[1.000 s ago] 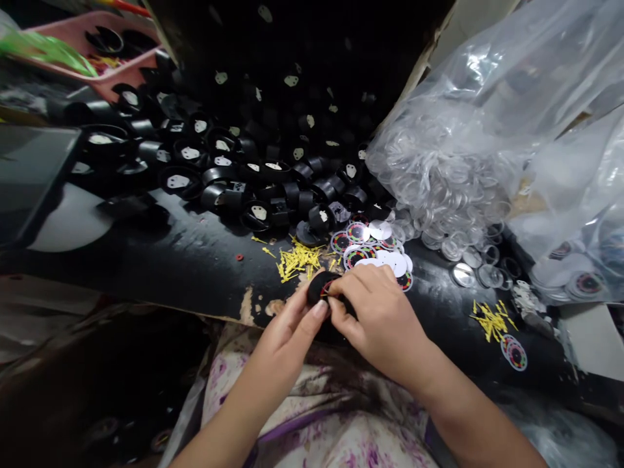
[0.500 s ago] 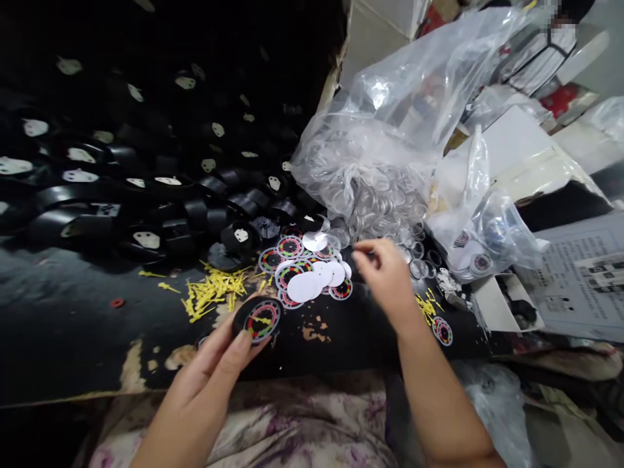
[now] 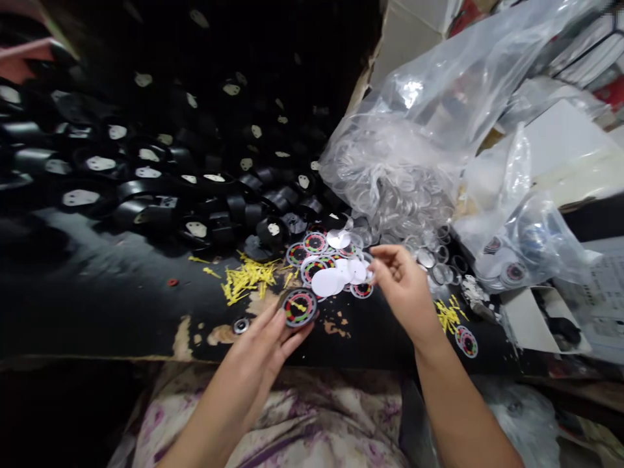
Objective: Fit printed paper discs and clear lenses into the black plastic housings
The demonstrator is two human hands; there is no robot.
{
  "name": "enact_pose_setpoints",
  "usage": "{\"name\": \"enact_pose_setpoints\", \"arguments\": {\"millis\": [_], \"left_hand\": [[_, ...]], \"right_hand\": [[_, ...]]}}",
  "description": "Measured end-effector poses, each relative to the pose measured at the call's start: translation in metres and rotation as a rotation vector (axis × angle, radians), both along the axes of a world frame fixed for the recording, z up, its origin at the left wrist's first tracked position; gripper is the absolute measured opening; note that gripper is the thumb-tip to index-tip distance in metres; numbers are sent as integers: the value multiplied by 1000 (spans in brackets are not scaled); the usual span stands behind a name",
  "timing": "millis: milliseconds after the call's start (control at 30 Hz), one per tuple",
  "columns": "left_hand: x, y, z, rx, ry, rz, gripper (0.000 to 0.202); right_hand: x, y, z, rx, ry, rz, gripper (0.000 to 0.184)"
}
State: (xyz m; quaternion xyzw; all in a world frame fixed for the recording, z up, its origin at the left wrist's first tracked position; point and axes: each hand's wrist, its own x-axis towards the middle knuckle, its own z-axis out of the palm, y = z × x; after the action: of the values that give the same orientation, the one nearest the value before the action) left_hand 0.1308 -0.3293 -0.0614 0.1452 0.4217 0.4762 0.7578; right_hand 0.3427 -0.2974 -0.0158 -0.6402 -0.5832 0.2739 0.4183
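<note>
My left hand [image 3: 277, 335] is closed round a black round gauge [image 3: 298, 307], its dial face turned up. The dial carries red, green and yellow marks and a yellow pointer. To the right, my right hand [image 3: 402, 286] has thumb and forefinger pinched on what looks like a clear plastic cover [image 3: 369, 265], seen only faintly. Between the hands and just beyond them lies a pile of printed dial discs [image 3: 314, 243], several with their white backs [image 3: 327, 283] up. A heap of yellow pointers [image 3: 248, 281] sits left of the dials.
Many black round housings [image 3: 195, 229] fill the table's back left. A plastic bag [image 3: 404, 143] spills clear covers [image 3: 414, 201] at the back right. Farther right are a smaller bag of dials [image 3: 509, 270], a white open box [image 3: 526, 318] and more yellow pointers [image 3: 448, 315].
The camera view has swung left, so the scene sits farther right. My right hand has come a little nearer the gauge, and a faint clear edge now shows at its fingertips.
</note>
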Motion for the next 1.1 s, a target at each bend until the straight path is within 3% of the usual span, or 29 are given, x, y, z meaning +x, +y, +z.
{"name": "enact_pose_setpoints", "arguments": {"millis": [67, 167, 267, 400, 567, 900, 1000, 1100], "left_hand": [[0, 2, 2, -17, -86, -57, 30], [-1, 1, 5, 27, -104, -67, 29], [-4, -2, 3, 91, 3, -50, 34], [-6, -9, -3, 256, 178, -122, 40], [-7, -16, 3, 415, 337, -229, 40], [-25, -12, 21, 306, 526, 7, 31], [-42, -16, 17, 223, 510, -7, 32], [-83, -38, 0, 113, 503, -18, 36]], "right_hand": [[-31, -13, 2, -112, 170, 194, 25], [-64, -24, 4, -41, 33, 365, 31], [-73, -26, 4, 72, -182, 384, 33], [-74, -21, 6, 27, -214, 358, 23], [-85, -17, 6, 50, -338, 273, 39], [-122, -4, -4, 184, -276, 304, 40], [-126, 7, -2, 120, -238, 439, 44], [-116, 32, 4, 96, -267, 523, 33]]}}
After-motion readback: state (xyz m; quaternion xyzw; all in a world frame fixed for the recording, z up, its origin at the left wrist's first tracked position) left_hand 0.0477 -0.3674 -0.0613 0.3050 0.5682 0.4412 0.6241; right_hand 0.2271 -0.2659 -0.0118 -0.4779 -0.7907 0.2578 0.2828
